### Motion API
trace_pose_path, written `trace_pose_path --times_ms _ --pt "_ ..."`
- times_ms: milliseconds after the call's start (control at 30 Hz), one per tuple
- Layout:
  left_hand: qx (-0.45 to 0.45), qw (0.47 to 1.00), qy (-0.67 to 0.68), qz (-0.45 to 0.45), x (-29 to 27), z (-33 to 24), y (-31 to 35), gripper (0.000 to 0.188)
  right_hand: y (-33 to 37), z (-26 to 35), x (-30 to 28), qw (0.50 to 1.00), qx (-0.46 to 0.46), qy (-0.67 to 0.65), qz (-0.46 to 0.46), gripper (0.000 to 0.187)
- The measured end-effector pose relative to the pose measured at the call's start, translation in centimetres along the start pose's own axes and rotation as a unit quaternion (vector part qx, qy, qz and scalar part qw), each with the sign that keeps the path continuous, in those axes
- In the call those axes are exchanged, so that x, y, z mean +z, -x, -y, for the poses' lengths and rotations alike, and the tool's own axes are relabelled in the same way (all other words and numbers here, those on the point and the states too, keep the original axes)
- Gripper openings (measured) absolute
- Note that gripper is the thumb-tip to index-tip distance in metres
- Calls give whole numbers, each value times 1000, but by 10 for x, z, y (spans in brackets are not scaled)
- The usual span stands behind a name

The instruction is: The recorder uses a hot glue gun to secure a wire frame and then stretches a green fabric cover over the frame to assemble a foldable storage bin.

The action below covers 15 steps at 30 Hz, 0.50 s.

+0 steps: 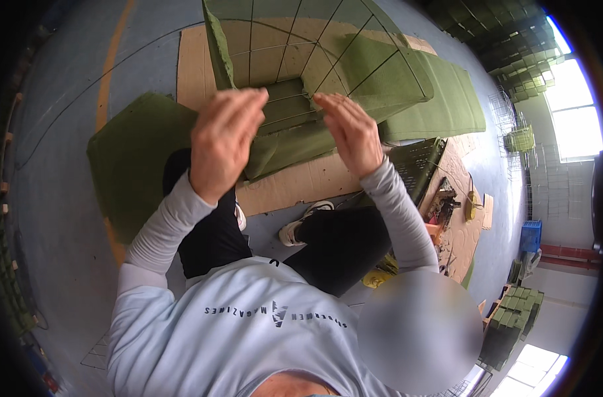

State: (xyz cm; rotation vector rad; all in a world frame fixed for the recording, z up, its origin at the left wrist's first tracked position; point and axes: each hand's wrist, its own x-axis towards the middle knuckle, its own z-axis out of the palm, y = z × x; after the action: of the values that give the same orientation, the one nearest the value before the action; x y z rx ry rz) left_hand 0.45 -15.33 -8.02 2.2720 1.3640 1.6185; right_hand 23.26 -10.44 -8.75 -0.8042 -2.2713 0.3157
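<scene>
My left hand (223, 140) and my right hand (353, 131) are raised in front of me with a gap between them. On both, the fingers are stretched out side by side and slightly bent, and I see nothing held. Beyond them stands a wire frame (281, 44) partly covered with green fabric (397, 83), its open side showing thin crossing rods. The fingertips overlap the frame's near part in the picture; whether they touch it I cannot tell. Under the frame lies flattened cardboard (301, 180).
A green fabric piece (139, 162) lies on the floor to the left. At right, a dark green perforated crate (414, 169) stands beside a cardboard-topped surface (463, 225) with tools. Stacked green wire boxes (490, 40) and a blue crate (531, 236) are farther right.
</scene>
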Motion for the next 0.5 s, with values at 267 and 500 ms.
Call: trace_pose_path --times_ms 267,500 --pt "81 971 -127 185 21 4 29 25 9 22 28 991 -70 112 -1 28" --pt "37 973 -53 223 20 8 3 14 -26 14 23 910 29 275 308 40"
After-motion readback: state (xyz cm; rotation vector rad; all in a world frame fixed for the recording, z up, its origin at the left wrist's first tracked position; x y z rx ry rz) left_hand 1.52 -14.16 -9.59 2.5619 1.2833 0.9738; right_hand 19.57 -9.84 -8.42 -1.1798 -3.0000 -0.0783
